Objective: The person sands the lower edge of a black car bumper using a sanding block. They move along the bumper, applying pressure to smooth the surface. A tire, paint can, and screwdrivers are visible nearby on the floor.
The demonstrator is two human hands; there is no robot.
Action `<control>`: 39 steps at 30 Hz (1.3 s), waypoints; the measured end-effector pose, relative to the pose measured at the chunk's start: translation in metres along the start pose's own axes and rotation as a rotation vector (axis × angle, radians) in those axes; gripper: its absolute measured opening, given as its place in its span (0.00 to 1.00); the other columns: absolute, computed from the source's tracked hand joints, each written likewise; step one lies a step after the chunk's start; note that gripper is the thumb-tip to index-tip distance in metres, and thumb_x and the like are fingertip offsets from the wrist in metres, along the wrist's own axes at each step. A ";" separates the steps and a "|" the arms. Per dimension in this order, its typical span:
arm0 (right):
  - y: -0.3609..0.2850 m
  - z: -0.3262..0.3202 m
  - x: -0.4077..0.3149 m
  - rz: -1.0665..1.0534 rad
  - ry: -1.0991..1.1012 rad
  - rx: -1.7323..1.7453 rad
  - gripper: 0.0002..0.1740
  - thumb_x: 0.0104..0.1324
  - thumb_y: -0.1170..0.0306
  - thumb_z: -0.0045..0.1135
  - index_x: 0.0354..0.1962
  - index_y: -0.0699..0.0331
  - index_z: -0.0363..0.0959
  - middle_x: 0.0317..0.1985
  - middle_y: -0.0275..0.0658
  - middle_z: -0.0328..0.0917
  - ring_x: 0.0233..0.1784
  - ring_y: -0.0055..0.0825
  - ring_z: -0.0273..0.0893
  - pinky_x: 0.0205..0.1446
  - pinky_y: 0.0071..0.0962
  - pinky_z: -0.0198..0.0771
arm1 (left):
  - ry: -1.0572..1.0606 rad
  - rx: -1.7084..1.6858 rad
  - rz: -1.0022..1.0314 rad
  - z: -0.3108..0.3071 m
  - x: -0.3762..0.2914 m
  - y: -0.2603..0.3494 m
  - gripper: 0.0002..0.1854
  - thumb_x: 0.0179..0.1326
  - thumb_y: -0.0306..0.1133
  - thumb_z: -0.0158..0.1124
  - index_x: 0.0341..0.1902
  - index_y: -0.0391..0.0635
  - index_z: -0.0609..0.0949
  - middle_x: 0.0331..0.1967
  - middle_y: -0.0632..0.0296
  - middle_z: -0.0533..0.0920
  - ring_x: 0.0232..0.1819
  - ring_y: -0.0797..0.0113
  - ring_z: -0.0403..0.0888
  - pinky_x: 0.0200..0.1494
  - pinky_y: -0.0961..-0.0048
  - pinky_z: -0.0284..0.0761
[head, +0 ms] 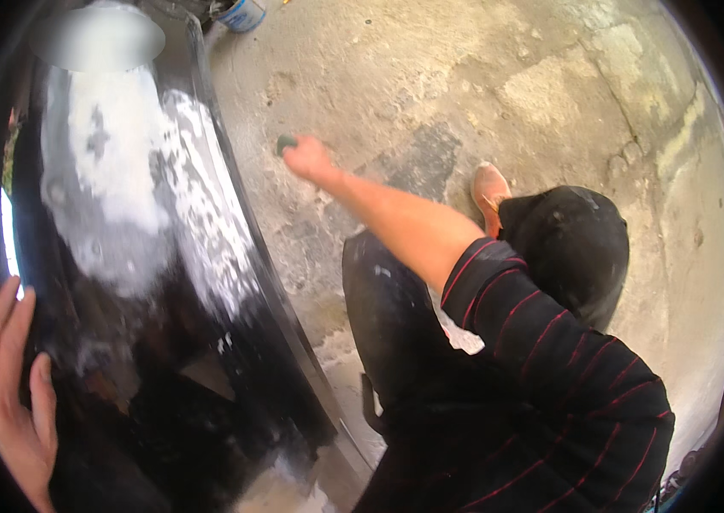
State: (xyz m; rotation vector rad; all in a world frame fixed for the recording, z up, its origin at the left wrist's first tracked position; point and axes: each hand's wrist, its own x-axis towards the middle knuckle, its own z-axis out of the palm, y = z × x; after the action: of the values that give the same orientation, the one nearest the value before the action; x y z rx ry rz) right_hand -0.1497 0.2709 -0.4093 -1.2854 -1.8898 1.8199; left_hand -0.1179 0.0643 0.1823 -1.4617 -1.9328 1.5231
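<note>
A glossy black car body panel (195,372) fills the left side, bearing a broad patch of white and grey body filler (119,173). Whitish streaks (214,224) run beside that patch, near the panel's lower edge. My left hand (6,372) lies flat against the black surface at far left, fingers slightly spread and holding nothing. Out past the panel's edge, over the floor, my right hand (307,158) grips a small dark green block (286,144). Most of the block is hidden in my fingers, so its exact kind is unclear.
Worn, stained concrete floor (529,115) extends right of the panel. A blue and white bucket (242,15) stands at the top, near the panel's far end. My bent knees (387,295) and one brown shoe (490,192) are close beside the panel.
</note>
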 end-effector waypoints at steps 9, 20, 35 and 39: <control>-0.006 0.096 -0.033 -0.509 -0.108 0.352 0.44 0.60 0.83 0.47 0.77 0.60 0.61 0.79 0.52 0.60 0.82 0.51 0.59 0.81 0.42 0.61 | 0.049 -0.161 0.033 0.007 0.066 -0.005 0.20 0.81 0.42 0.55 0.64 0.47 0.86 0.63 0.55 0.86 0.63 0.46 0.83 0.66 0.52 0.76; -0.013 0.093 -0.025 -0.504 -0.375 0.432 0.40 0.79 0.59 0.43 0.81 0.68 0.47 0.86 0.54 0.42 0.89 0.54 0.37 0.89 0.51 0.36 | -0.027 -0.053 0.009 0.010 0.087 0.002 0.21 0.80 0.44 0.50 0.54 0.46 0.89 0.58 0.49 0.88 0.59 0.43 0.85 0.59 0.51 0.80; -0.031 0.107 0.015 -0.544 -0.267 0.358 0.38 0.79 0.61 0.44 0.79 0.71 0.50 0.84 0.55 0.48 0.89 0.53 0.40 0.88 0.55 0.36 | -0.089 0.001 0.011 0.011 0.078 -0.004 0.22 0.81 0.45 0.50 0.57 0.45 0.87 0.58 0.45 0.87 0.57 0.39 0.85 0.56 0.49 0.81; -0.020 0.107 0.003 -0.608 -0.274 0.318 0.37 0.81 0.61 0.42 0.79 0.73 0.51 0.83 0.56 0.49 0.88 0.52 0.43 0.88 0.54 0.38 | -0.059 0.009 -0.003 0.010 0.079 -0.002 0.21 0.80 0.44 0.50 0.56 0.45 0.88 0.56 0.46 0.88 0.56 0.40 0.86 0.57 0.49 0.81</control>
State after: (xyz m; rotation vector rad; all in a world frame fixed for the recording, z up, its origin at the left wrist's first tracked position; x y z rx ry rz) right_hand -0.2326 0.2011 -0.4144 -0.3150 -1.7481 1.8962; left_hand -0.1622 0.1239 0.1525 -1.4243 -1.9574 1.5891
